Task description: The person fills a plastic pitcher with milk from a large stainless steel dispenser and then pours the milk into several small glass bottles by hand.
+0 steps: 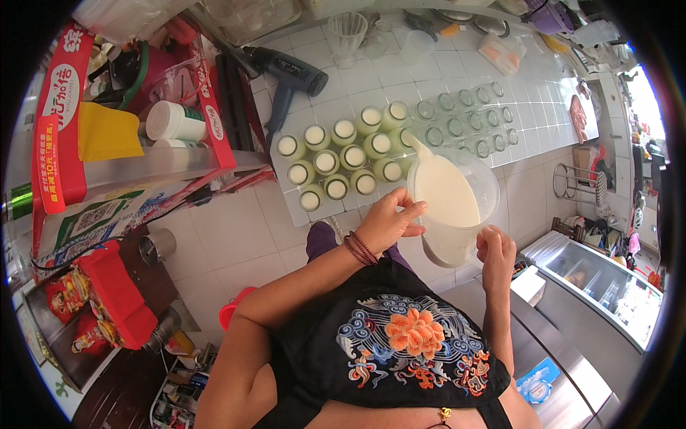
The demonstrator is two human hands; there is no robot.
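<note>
A clear plastic jug [487, 185] of creamy white liquid [447, 190] is tilted over the table. Its spout sends liquid into a glass bottle [402, 140] in the middle of the group. My right hand [497, 252] is closed around the jug's handle side. With thumb and fingertips, my left hand [394, 214] holds the jug at its left rim. To the left stand several filled glass bottles [353, 156], upright in rows. Several glass bottles without white liquid [466, 98] stand to the right; the jug hides part of the nearest row.
The bottles stand on a white tiled table [316, 48]. A heat gun [289, 75] lies at its left back, near a red-edged display shelf [222, 123]. Fluted glassware [347, 37] and a plastic cup [418, 45] stand behind. A steel counter [536, 343] is at right; a red bucket [231, 308] is at left.
</note>
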